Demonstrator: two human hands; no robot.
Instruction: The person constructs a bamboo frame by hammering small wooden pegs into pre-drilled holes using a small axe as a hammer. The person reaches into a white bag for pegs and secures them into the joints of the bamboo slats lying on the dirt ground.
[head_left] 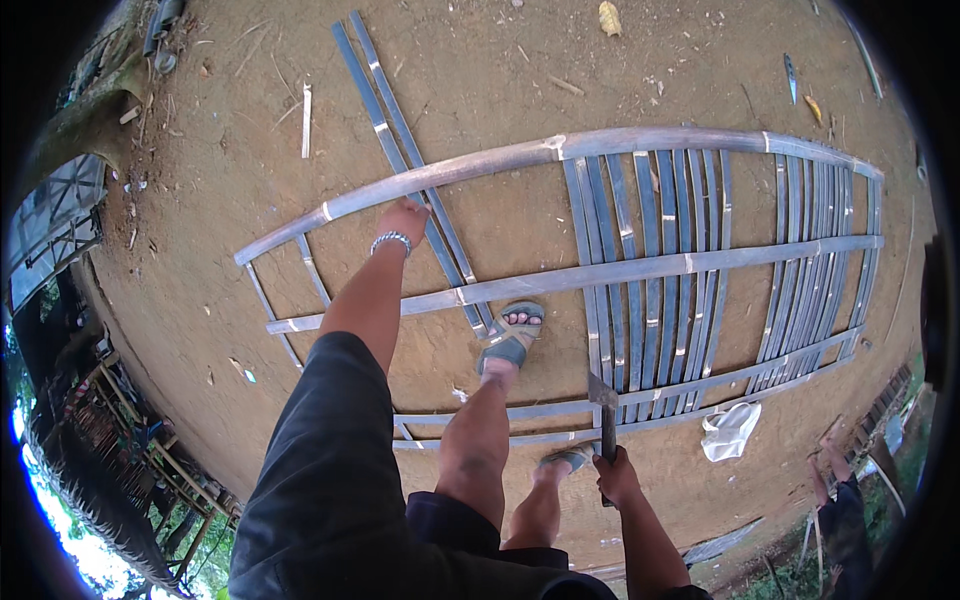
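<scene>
A frame of bamboo poles and split slats lies on the ground before me. My left hand (405, 219), a bracelet on its wrist, is closed on a loose bamboo slat (440, 254) just under the far bamboo pole (455, 172). A second loose slat (402, 125) runs alongside it, and both pass beneath the far pole. In my right hand (618, 476), at the near side of the frame, is a short tool (608, 432) with a dark handle and a flat metal head. The head's exact shape is hard to make out, overlapping the near rails.
Slats fill the frame's right half (650, 270). My sandalled foot (515, 335) stands inside the frame, the other by its near rail. A white bag (730, 432) lies near right. Another person (845, 520) is at the lower right. A tree root (90, 130) is far left.
</scene>
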